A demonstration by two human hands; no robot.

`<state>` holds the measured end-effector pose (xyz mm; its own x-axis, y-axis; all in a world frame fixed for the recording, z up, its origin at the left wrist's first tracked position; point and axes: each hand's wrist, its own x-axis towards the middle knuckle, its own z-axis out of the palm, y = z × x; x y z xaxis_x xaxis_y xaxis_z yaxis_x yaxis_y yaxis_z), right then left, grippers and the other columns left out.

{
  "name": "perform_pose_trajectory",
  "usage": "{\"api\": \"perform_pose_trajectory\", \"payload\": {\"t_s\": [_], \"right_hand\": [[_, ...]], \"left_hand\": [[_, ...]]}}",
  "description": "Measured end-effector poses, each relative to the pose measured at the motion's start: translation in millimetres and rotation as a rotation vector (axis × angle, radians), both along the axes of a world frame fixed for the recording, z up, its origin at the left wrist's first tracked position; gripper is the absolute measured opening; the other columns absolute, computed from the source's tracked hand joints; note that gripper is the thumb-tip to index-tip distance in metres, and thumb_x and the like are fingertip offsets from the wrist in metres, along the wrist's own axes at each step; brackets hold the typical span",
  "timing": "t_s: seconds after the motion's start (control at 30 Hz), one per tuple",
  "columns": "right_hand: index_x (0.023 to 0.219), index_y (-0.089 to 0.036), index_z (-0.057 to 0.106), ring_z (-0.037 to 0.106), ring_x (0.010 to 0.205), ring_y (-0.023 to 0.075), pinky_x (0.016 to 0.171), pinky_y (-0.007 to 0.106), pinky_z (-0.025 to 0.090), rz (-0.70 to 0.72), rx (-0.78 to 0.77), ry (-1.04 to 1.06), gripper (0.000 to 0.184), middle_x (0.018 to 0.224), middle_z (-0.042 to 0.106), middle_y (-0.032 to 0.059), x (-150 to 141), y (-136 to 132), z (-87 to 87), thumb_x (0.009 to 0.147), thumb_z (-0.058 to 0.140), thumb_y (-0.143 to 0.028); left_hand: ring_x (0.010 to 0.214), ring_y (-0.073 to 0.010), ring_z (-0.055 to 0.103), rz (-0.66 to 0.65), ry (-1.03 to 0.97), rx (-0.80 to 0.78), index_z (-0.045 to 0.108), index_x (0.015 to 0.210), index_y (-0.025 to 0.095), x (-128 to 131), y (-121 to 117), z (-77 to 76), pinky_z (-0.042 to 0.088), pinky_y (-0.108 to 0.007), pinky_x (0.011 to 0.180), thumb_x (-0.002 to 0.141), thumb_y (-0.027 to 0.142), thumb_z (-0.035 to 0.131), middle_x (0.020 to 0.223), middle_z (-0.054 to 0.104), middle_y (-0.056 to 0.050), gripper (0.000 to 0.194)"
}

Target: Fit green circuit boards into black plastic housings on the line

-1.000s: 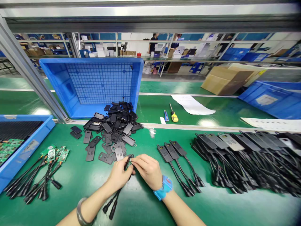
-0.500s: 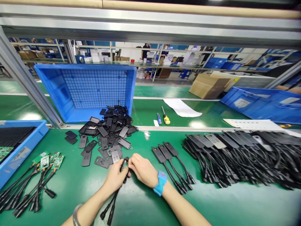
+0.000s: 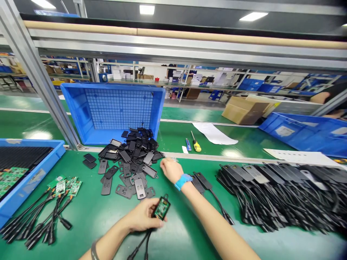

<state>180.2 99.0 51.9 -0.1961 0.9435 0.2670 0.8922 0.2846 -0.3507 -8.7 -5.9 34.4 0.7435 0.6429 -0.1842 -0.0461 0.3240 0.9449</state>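
Black plastic case point(image 3: 165, 199), green circuit board point(image 3: 162, 208) seated in it, lower centre of frame. Left hand point(image 3: 143, 216) has it pinched between thumb and fingers. Board side faces the camera; long axis leans from lower left to upper right, small loop point(image 3: 166, 196) at the upper end, two cables point(image 3: 147, 245) trailing to the bottom edge. Right hand point(image 3: 171, 169), mid-frame, near the pile of black covers point(image 3: 132, 151): fingers curled, tips hidden, cannot tell whether anything is held. Crate label point(image 3: 285, 130) at right, and paper point(image 3: 215, 133) upper right of centre: writing unreadable.
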Motion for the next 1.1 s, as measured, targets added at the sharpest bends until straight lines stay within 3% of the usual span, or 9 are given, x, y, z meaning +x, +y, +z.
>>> {"api": "perform_pose_trajectory", "payload": {"t_s": [0.13,0.2,0.27,0.43,0.6,0.7,0.83,0.97,1.1], "right_hand": [[0.088,-0.019,0.061,0.057,0.069,0.0161,0.060,0.026,0.042,0.218,-0.083,0.044,0.033,0.080,0.060,0.0018,-51,-28,-2.5,0.075,0.070,-0.049],[0.108,-0.018,0.056,0.060,0.077,0.0209,0.064,0.029,0.044,0.268,-0.122,0.037,0.062,0.092,0.061,0.0064,-66,-39,-8.0,0.065,0.073,-0.058],[0.121,-0.017,0.048,0.060,0.086,0.0245,0.069,0.032,0.046,0.287,-0.153,0.042,0.073,0.105,0.059,0.0105,-73,-45,-13.8,0.064,0.075,-0.054],[0.112,-0.020,0.050,0.058,0.071,0.0158,0.066,0.027,0.044,0.248,-0.230,0.376,0.040,0.078,0.059,-0.0003,-60,-47,-18.6,0.075,0.064,-0.021],[0.105,-0.020,0.047,0.048,0.047,0.0097,0.042,0.020,0.037,0.023,-0.309,1.064,0.030,0.070,0.052,-0.0025,-24,-59,-2.7,0.087,0.047,-0.044],[0.105,-0.022,0.046,0.035,0.042,0.0058,0.038,0.016,0.027,0.023,-0.332,1.297,0.034,0.063,0.041,-0.0069,-6,-71,6.0,0.084,0.057,-0.046],[0.091,-0.020,0.049,0.031,0.046,0.0036,0.038,0.015,0.024,0.061,-0.361,1.425,0.036,0.071,0.043,-0.0049,1,-83,3.8,0.073,0.072,-0.041],[0.088,-0.015,0.057,0.037,0.047,0.0054,0.039,0.017,0.028,0.093,-0.445,1.320,0.033,0.064,0.047,-0.0024,-5,-89,-5.7,0.078,0.066,-0.046],[0.089,-0.016,0.057,0.039,0.045,0.0051,0.038,0.016,0.030,0.097,-0.415,1.284,0.031,0.064,0.050,-0.0026,-13,-91,-11.1,0.080,0.063,-0.044]], "left_hand": [[0.071,-0.0159,0.062,-0.362,-0.035,-0.128,0.060,0.103,0.014,-5,-5,-7.4,0.048,-0.024,0.063,0.058,0.042,0.085,0.090,0.065,-0.008,0.059],[0.068,-0.0167,0.063,-0.449,-0.043,-0.191,0.059,0.105,0.015,-5,-5,-10.0,0.051,-0.026,0.061,0.057,0.045,0.085,0.090,0.065,-0.008,0.063],[0.064,-0.0161,0.064,-0.467,-0.059,-0.221,0.058,0.108,0.015,-5,-5,-9.6,0.052,-0.026,0.059,0.057,0.045,0.085,0.089,0.065,-0.008,0.065],[0.057,-0.0134,0.062,-0.294,-0.130,-0.177,0.055,0.110,0.014,-5,-1,5.2,0.051,-0.022,0.054,0.064,0.041,0.082,0.085,0.066,-0.011,0.060],[0.054,-0.0114,0.058,0.117,-0.140,-0.101,0.050,0.113,0.012,-2,3,13.2,0.048,-0.020,0.049,0.074,0.038,0.075,0.084,0.065,-0.012,0.053],[0.057,-0.0121,0.059,0.302,-0.090,-0.076,0.048,0.116,0.013,2,5,9.0,0.048,-0.021,0.051,0.075,0.038,0.073,0.086,0.063,-0.009,0.055],[0.065,-0.0148,0.061,0.343,-0.009,-0.078,0.052,0.107,0.012,6,7,3.8,0.050,-0.024,0.057,0.068,0.035,0.079,0.090,0.063,-0.011,0.053],[0.072,-0.0163,0.062,0.301,-0.030,-0.074,0.056,0.103,0.011,8,8,2.5,0.049,-0.024,0.064,0.060,0.027,0.085,0.087,0.062,-0.007,0.054],[0.092,-0.0207,0.060,0.264,-0.048,-0.048,0.057,0.108,0.013,8,8,1.8,0.048,-0.028,0.079,0.061,0.025,0.084,0.101,0.062,-0.010,0.055]]}}
